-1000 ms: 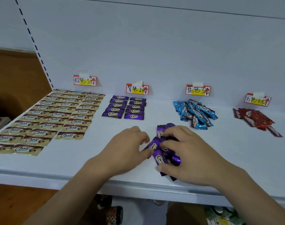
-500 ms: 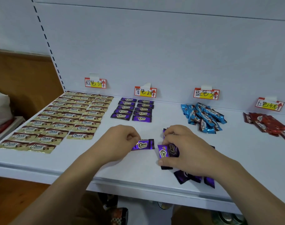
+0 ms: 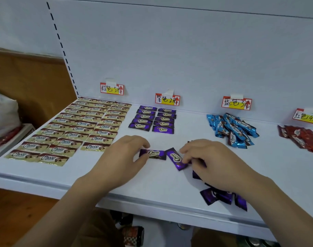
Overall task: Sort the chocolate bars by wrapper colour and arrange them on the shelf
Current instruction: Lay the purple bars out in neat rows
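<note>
My left hand (image 3: 123,155) pinches one purple bar (image 3: 153,154), my right hand (image 3: 211,161) another (image 3: 176,158), mid-shelf (image 3: 45,177). Gold rows (image 3: 77,129) done, purple rows (image 3: 152,120) half-built; loose purple bars (image 3: 221,196) by the front edge, blue pile (image 3: 232,129) and red pile (image 3: 302,138) unsorted.

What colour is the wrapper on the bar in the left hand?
Purple, with white Choco lettering: the chocolate bar pinched by the left hand, head view.
</note>
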The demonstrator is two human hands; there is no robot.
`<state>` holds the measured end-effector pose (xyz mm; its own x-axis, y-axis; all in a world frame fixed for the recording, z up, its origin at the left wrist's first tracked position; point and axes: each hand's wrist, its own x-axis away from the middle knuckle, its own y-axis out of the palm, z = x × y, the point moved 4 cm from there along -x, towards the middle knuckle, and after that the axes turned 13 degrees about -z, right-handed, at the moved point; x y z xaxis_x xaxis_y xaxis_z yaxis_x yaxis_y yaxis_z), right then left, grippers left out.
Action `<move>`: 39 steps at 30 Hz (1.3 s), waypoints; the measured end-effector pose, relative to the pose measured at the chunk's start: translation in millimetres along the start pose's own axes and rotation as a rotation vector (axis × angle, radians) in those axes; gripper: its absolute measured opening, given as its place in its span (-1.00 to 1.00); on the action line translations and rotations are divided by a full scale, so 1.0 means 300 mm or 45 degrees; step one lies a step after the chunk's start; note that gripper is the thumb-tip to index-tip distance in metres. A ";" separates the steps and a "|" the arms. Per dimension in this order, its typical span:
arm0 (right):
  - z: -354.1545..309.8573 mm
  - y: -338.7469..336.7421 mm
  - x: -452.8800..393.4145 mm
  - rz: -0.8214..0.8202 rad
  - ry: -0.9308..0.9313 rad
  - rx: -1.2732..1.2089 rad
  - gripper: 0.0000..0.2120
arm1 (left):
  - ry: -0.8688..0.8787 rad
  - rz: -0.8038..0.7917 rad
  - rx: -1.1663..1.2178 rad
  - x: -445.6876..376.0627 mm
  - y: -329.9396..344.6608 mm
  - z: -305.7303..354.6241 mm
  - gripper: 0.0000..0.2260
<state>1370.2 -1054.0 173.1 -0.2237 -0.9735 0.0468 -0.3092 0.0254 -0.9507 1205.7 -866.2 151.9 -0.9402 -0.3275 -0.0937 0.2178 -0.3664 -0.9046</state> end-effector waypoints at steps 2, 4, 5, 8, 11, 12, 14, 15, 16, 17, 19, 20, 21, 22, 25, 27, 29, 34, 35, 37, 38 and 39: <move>0.011 -0.020 0.004 0.121 0.080 -0.004 -0.73 | 0.041 -0.022 -0.036 -0.011 0.015 0.006 -0.79; -0.001 -0.024 -0.005 0.177 0.141 0.019 -0.78 | 0.095 -0.025 -0.063 -0.018 0.026 0.013 -0.81; -0.014 -0.015 -0.014 0.164 0.144 0.033 -0.81 | 0.100 -0.019 -0.060 -0.021 0.028 0.012 -0.82; -0.057 0.029 -0.048 0.004 0.141 0.173 -0.73 | 0.100 0.004 -0.064 -0.024 0.028 0.003 -0.81; -0.082 0.044 -0.076 -0.082 0.153 0.303 -0.74 | 0.083 0.027 -0.080 -0.022 0.026 -0.019 -0.79; -0.090 0.045 -0.083 -0.093 0.157 0.329 -0.75 | 0.070 0.031 -0.087 -0.020 0.025 -0.027 -0.79; -0.107 0.045 -0.101 -0.067 0.177 0.390 -0.69 | 0.053 0.045 -0.095 -0.018 0.026 -0.037 -0.78; -0.114 0.043 -0.111 -0.045 0.192 0.407 -0.66 | 0.052 0.056 -0.097 -0.016 0.026 -0.037 -0.78; -0.115 0.040 -0.119 -0.027 0.192 0.399 -0.64 | 0.052 0.066 -0.099 -0.015 0.027 -0.036 -0.78; -0.106 0.039 -0.126 -0.024 0.177 0.367 -0.67 | 0.049 0.074 -0.102 -0.015 0.028 -0.034 -0.78; -0.082 0.039 -0.126 -0.069 0.055 0.269 -0.74 | 0.033 0.081 -0.107 -0.014 0.031 -0.038 -0.76; -0.072 0.038 -0.123 -0.119 -0.023 0.245 -0.69 | 0.030 0.089 -0.107 -0.014 0.030 -0.042 -0.76; -0.062 0.039 -0.118 -0.170 -0.098 0.236 -0.65 | 0.029 0.097 -0.108 -0.014 0.031 -0.048 -0.76; -0.051 0.042 -0.115 -0.192 -0.149 0.235 -0.63 | 0.029 0.107 -0.109 -0.014 0.031 -0.053 -0.76; -0.037 0.052 -0.128 -0.169 -0.086 0.383 -0.61 | 0.019 0.145 -0.134 -0.026 0.034 -0.060 -0.77; -0.038 0.061 -0.156 -0.126 0.036 0.508 -0.62 | 0.001 0.174 -0.183 -0.037 0.034 -0.058 -0.78; -0.039 0.067 -0.180 -0.037 0.102 0.575 -0.69 | -0.005 0.203 -0.232 -0.044 0.038 -0.053 -0.79; -0.055 0.073 -0.170 0.045 0.189 0.558 -0.78 | 0.045 0.198 -0.314 -0.024 0.048 -0.034 -0.79; -0.062 0.079 -0.161 0.017 0.201 0.568 -0.75 | 0.047 0.189 -0.333 -0.019 0.047 -0.031 -0.80; -0.085 0.087 -0.144 -0.033 0.221 0.590 -0.59 | 0.001 0.149 -0.389 -0.017 0.048 -0.029 -0.78; -0.096 0.088 -0.140 -0.055 0.242 0.587 -0.50 | -0.037 0.124 -0.417 -0.020 0.050 -0.030 -0.74; -0.106 0.089 -0.140 -0.084 0.265 0.583 -0.44 | -0.073 0.101 -0.440 -0.025 0.053 -0.032 -0.71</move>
<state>1341.9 -1005.1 155.7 -0.4114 -0.9026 0.1267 0.0979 -0.1819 -0.9784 1213.7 -861.2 134.4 -0.9054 -0.3954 -0.1549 0.1790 -0.0247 -0.9835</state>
